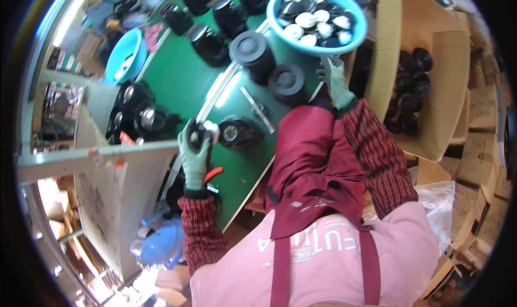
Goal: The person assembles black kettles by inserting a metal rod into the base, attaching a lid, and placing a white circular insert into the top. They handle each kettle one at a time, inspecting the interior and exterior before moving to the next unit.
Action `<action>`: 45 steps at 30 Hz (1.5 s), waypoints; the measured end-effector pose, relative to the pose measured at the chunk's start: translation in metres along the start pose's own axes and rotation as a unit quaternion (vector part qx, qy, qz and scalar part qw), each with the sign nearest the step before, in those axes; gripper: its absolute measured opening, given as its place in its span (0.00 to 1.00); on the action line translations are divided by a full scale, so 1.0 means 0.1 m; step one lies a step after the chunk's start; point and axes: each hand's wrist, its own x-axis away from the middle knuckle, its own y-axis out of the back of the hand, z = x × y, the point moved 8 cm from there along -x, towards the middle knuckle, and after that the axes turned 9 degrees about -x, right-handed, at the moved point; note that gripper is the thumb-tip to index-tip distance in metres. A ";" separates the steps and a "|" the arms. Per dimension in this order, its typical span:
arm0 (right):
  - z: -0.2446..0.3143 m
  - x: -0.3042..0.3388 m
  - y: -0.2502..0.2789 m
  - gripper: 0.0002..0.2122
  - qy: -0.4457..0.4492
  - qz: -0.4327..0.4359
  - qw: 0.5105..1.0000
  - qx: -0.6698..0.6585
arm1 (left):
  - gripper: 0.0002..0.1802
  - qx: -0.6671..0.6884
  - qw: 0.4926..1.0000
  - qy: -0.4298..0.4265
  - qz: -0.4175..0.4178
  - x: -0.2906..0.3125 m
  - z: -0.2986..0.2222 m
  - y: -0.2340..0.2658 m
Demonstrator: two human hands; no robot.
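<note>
My left hand, in a pale green glove, is closed around a small round black-and-white part. Just right of it, on the green work table, rests a shiny black housing with a round metal centre facing up. My right hand, gloved the same way, is at the near rim of a light blue basin with its fingers stretched out. I cannot tell whether they touch the rim. Black-and-white round parts fill the basin. Two dark round lidded pieces stand between my hands.
Several glossy black housings stand on the far table, more at the left. A cardboard box at right holds black round pieces. A metal rail crosses at left. A thin strip and a red-handled tool lie nearby.
</note>
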 end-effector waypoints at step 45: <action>-0.88 2.32 -1.48 0.27 0.207 0.343 0.769 0.499 | 0.45 -0.191 0.976 -0.004 0.105 -0.31 -0.15 0.08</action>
